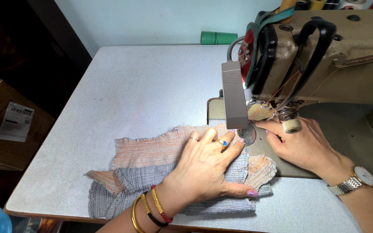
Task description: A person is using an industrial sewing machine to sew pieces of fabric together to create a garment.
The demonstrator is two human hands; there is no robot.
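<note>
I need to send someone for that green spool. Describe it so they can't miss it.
Start at the beige sewing machine on the grey table. Look along the table's far edge by the wall, just left of the machine. The green spool lies there on its side, the only green cylinder on that edge.

Crinkled orange-and-grey fabric (152, 172), flat on the grey table, one edge under the needle.

The worktop (130, 86) lay bare to the left and behind the cloth (160, 172), so my left hand (208, 166) had open room there. To the right the machine (324, 56) and its lamp (234, 95) hung low over my right hand (298, 144), leaving a tight gap by the needle.
</note>
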